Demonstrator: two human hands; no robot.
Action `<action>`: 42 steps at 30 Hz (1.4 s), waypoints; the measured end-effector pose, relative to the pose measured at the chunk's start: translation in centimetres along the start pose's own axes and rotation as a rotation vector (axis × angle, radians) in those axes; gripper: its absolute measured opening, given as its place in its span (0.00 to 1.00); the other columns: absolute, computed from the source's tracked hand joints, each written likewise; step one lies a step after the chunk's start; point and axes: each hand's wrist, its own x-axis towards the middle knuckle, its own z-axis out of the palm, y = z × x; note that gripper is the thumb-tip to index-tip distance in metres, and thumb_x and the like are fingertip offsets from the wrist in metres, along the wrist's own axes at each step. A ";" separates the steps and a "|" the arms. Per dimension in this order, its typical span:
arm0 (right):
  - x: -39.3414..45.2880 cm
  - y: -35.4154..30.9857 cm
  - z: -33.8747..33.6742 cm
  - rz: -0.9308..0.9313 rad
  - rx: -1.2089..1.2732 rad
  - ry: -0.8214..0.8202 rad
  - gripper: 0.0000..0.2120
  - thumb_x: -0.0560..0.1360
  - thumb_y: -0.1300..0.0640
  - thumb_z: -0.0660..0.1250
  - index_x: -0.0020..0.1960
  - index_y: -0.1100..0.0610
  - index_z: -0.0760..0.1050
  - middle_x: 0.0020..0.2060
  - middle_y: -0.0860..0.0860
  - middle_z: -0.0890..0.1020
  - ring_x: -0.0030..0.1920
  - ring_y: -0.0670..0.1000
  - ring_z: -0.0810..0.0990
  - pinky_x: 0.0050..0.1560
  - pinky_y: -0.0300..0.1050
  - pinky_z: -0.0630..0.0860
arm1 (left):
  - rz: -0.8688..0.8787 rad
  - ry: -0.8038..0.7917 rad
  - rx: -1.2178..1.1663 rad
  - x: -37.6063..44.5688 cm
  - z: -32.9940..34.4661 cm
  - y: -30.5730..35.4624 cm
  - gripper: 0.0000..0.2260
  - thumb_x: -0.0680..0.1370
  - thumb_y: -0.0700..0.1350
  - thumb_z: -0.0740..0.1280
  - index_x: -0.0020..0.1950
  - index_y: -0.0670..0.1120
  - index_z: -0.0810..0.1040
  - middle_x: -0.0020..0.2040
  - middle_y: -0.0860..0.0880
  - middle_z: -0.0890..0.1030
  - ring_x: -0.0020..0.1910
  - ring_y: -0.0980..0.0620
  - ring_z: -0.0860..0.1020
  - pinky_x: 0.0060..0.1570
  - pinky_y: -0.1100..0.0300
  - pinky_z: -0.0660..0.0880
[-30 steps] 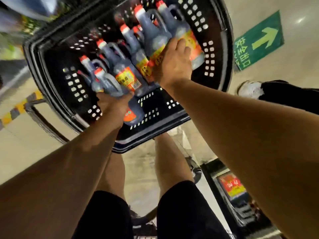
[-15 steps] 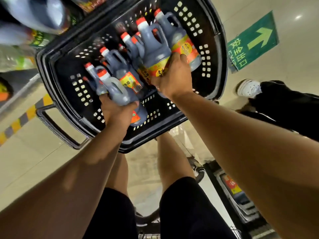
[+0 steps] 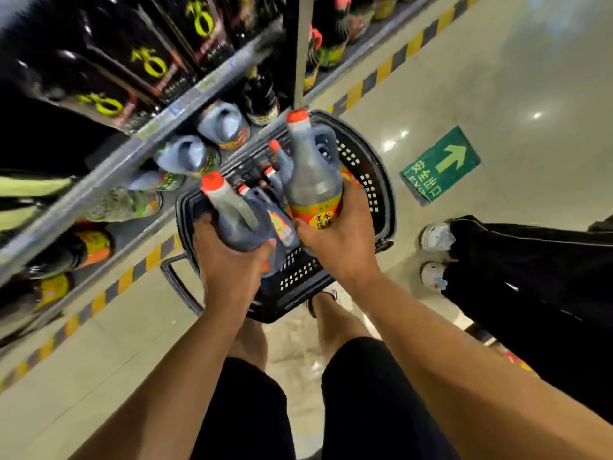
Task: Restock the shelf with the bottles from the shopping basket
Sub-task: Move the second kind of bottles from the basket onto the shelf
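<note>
A black shopping basket point(image 3: 381, 207) stands on the floor in front of my legs. Several dark bottles with red caps point(image 3: 277, 161) stand inside it. My left hand point(image 3: 232, 260) grips one dark handled bottle point(image 3: 232, 220) by its base, lifted above the basket's near left side. My right hand point(image 3: 338, 240) grips a second, larger bottle point(image 3: 311, 174) around its yellow and red label, held upright above the basket. The shelf point(image 3: 139, 154) runs along the left, with similar grey-blue bottles point(image 3: 222, 126) lying on a lower level just beyond the basket.
Black boxes with yellow print point(image 3: 146, 64) fill the upper shelf. A yellow and black floor stripe point(image 3: 391, 66) borders the shelf base. Another person's legs in black trousers and white shoes point(image 3: 434, 237) stand at the right. A green arrow sign point(image 3: 441, 164) lies on the floor.
Both hands have lifted their bottles up out of the basket. My view has swung upward so the shelf now fills the left side.
</note>
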 end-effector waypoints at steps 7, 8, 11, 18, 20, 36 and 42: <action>-3.7 -11.9 -3.2 -0.108 0.055 -0.031 0.31 0.67 0.46 0.82 0.65 0.49 0.72 0.57 0.52 0.80 0.55 0.49 0.83 0.51 0.47 0.81 | 0.157 0.048 -0.110 -3.8 -8.6 9.8 0.35 0.68 0.44 0.85 0.69 0.51 0.70 0.63 0.48 0.78 0.61 0.50 0.80 0.61 0.46 0.80; -4.4 -13.6 -3.7 -0.132 0.061 -0.038 0.32 0.68 0.47 0.82 0.67 0.48 0.71 0.59 0.51 0.79 0.58 0.48 0.82 0.53 0.46 0.81 | 0.178 0.056 -0.108 -4.6 -9.9 11.2 0.36 0.68 0.46 0.84 0.69 0.53 0.69 0.64 0.49 0.77 0.64 0.49 0.79 0.63 0.44 0.79; -6.5 -18.6 -5.0 -0.196 0.088 -0.053 0.32 0.69 0.51 0.82 0.67 0.45 0.70 0.59 0.46 0.78 0.59 0.45 0.80 0.53 0.41 0.78 | 0.225 0.069 -0.127 -7.1 -13.9 15.0 0.36 0.69 0.47 0.84 0.70 0.58 0.68 0.67 0.53 0.76 0.66 0.51 0.78 0.64 0.47 0.79; -11.4 -29.2 -6.9 -0.317 0.186 -0.098 0.31 0.68 0.54 0.84 0.63 0.44 0.71 0.55 0.45 0.80 0.52 0.46 0.82 0.46 0.45 0.78 | 0.327 0.191 -0.211 -12.6 -22.8 22.4 0.38 0.69 0.46 0.85 0.64 0.70 0.65 0.64 0.65 0.71 0.59 0.74 0.73 0.53 0.78 0.71; -12.6 -32.1 -7.2 -0.371 0.210 -0.134 0.32 0.68 0.53 0.84 0.66 0.42 0.71 0.58 0.44 0.79 0.55 0.44 0.82 0.49 0.45 0.78 | 0.348 0.247 -0.227 -13.6 -25.5 24.5 0.38 0.68 0.48 0.85 0.63 0.71 0.64 0.63 0.67 0.69 0.56 0.71 0.70 0.52 0.80 0.68; -13.1 -54.4 -5.4 -0.484 0.103 -0.373 0.18 0.71 0.49 0.82 0.56 0.48 0.79 0.47 0.47 0.86 0.44 0.47 0.87 0.46 0.48 0.83 | 0.276 0.403 -0.354 -12.8 -45.7 34.6 0.26 0.67 0.50 0.85 0.59 0.50 0.77 0.53 0.52 0.83 0.47 0.52 0.83 0.40 0.56 0.78; -8.4 -60.6 -1.3 -0.381 0.116 -0.309 0.20 0.68 0.51 0.84 0.52 0.58 0.79 0.45 0.52 0.85 0.42 0.50 0.85 0.37 0.43 0.78 | 0.134 0.401 -0.517 -8.3 -51.3 36.0 0.22 0.67 0.47 0.85 0.53 0.40 0.81 0.50 0.42 0.86 0.39 0.50 0.84 0.32 0.58 0.79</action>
